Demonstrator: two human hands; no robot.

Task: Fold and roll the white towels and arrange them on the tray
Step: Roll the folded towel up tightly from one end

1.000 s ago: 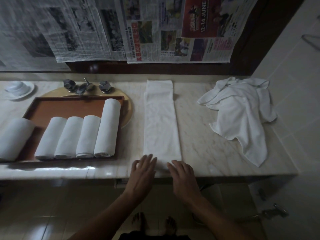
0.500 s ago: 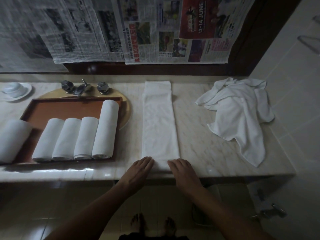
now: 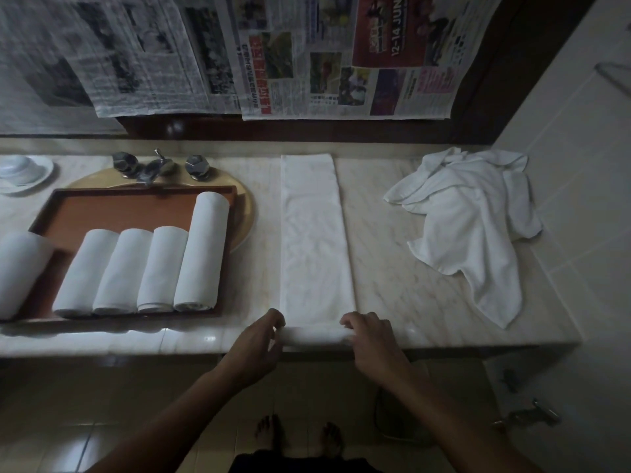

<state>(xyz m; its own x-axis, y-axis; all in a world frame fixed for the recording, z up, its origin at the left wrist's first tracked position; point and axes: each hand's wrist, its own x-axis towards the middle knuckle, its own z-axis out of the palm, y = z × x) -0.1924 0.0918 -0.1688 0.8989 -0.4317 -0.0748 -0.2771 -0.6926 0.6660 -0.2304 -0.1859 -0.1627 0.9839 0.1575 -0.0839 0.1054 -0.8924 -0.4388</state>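
Two hands grip the strip (image 3: 312, 233), a long folded band of white terry lying flat on the marble counter (image 3: 403, 285). Your left hand (image 3: 254, 346) and right hand (image 3: 372, 343) each curl their fingers round its near end, which is turned into a tight cylinder at the counter edge. Four smooth rolls (image 3: 119, 271) lie side by side in the rectangular brown tray (image 3: 136, 203). One more, the fifth roll (image 3: 20, 271), rests over its left rim. To your right, a crumpled heap (image 3: 474, 227) of towelling sits well apart.
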